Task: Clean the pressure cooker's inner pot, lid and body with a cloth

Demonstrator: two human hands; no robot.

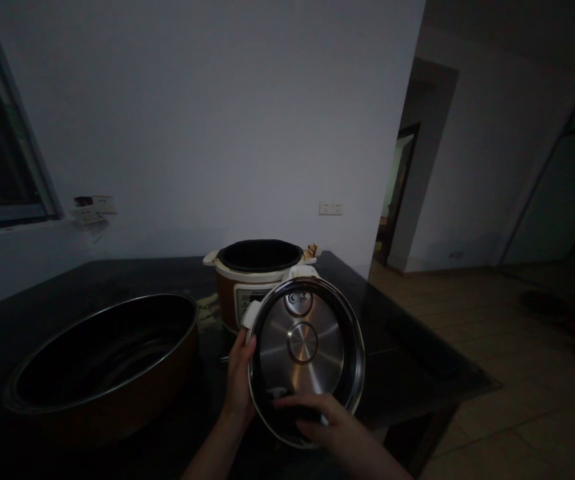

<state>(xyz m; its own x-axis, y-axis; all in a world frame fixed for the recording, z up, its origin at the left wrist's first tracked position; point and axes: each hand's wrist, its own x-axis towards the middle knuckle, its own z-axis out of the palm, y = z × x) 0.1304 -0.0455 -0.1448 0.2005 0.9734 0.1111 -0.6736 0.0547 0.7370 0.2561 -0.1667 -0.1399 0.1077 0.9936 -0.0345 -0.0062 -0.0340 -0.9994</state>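
Note:
A round cooker lid (312,333) is held tilted above the dark table, with its shiny metal underside facing me. My left hand (240,383) grips the lid's left rim, thumb on the inner edge. My right hand (330,427) lies on the lid's lower inner part, fingers curled over the black sealing ring there. Just behind the lid stands the brown and cream pressure cooker base (255,277), open and dark inside.
A large dark oval pot (102,363) sits on the black table (407,353) at the left. A white wall with sockets (330,208) rises behind. The table's right edge drops to a tiled floor, and a doorway (397,193) opens at the right.

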